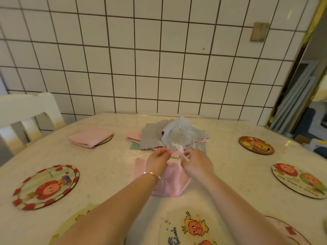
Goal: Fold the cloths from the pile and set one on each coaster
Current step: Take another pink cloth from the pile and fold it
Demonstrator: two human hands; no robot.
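Note:
A pink cloth (172, 181) lies on the table in front of me, partly under both hands. My right hand (196, 162) pinches a thin pale loop at the cloth's far edge. My left hand (157, 160), with a silver bangle on the wrist, hovers beside it with fingers curled; what it holds is unclear. Just beyond lies the pile of cloths (175, 135), grey on top with pink and green below. A folded pink cloth (91, 136) rests on a coaster at the back left. Bare coasters sit at the left (46, 187), back right (256, 145) and right (300, 180).
Another coaster (191, 228) lies near the front edge between my forearms, with one more partly seen at the front left (76, 218). A white chair (26, 115) stands at the table's left. The tiled wall runs behind the table. A doorway opens at the right.

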